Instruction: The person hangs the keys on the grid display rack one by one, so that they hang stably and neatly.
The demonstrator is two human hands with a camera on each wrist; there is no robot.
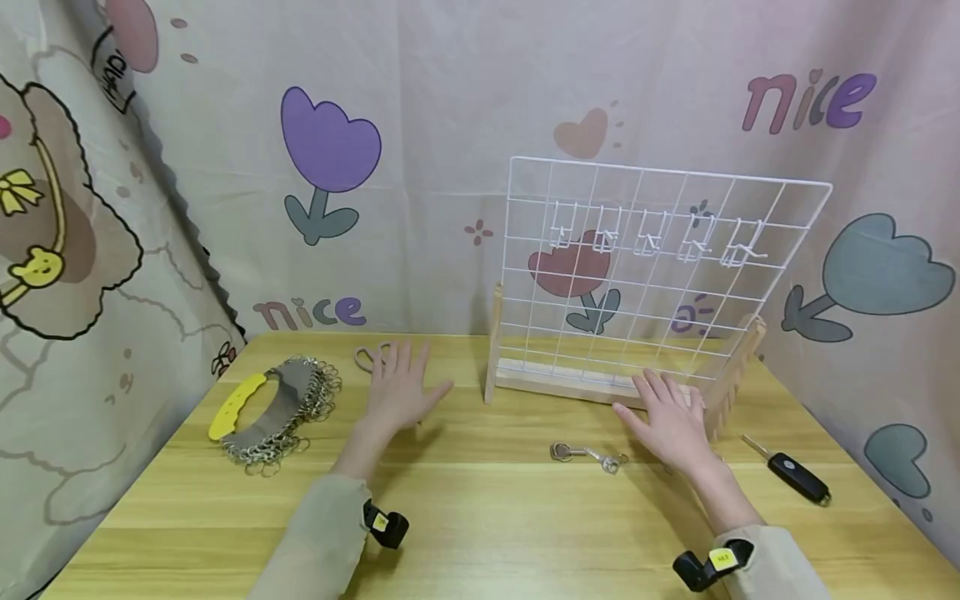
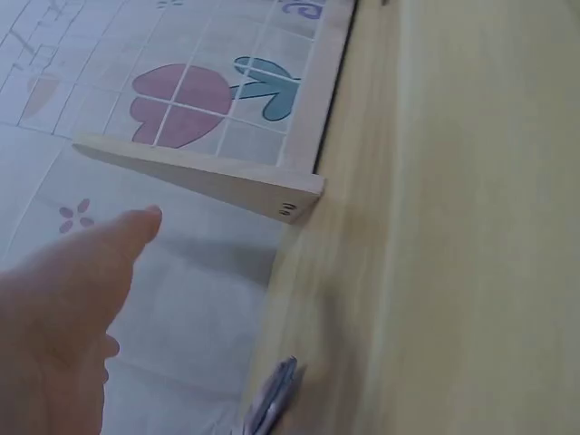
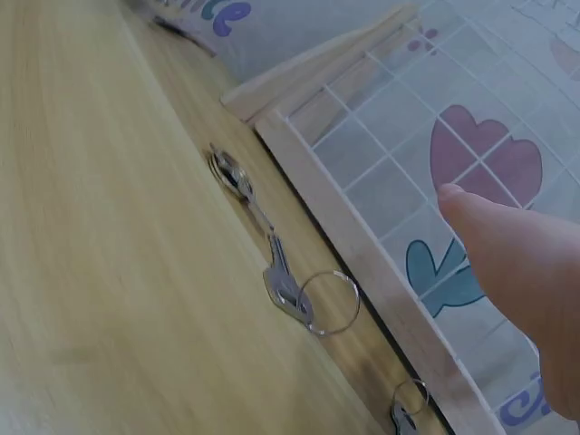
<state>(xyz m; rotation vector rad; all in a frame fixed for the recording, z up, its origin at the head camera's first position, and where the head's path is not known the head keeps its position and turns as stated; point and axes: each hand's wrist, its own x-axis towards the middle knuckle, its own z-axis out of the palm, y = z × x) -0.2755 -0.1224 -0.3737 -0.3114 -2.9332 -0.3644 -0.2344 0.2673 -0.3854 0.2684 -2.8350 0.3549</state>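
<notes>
My left hand (image 1: 397,396) is held above the table with its fingers spread, partly covering a pair of scissors (image 1: 363,358). Bare-handed too, my right hand (image 1: 670,421) hovers fingers out before the wooden base (image 1: 562,380) of a white wire grid rack. Between the hands, metal keys (image 1: 588,453) lie on the wood; the right wrist view shows a key (image 3: 288,294) with a split ring (image 3: 358,299), and another key (image 3: 403,419) closer to the base. Right of my right hand lies a black car key (image 1: 799,477), its blade out.
Several white hooks (image 1: 649,242) hang in a row on the upright grid. At the table's left lies a curved grey band (image 1: 288,400) with a yellow grip (image 1: 236,408) and a fringe of metal rings (image 1: 321,392). A printed curtain (image 1: 442,100) hangs behind the table.
</notes>
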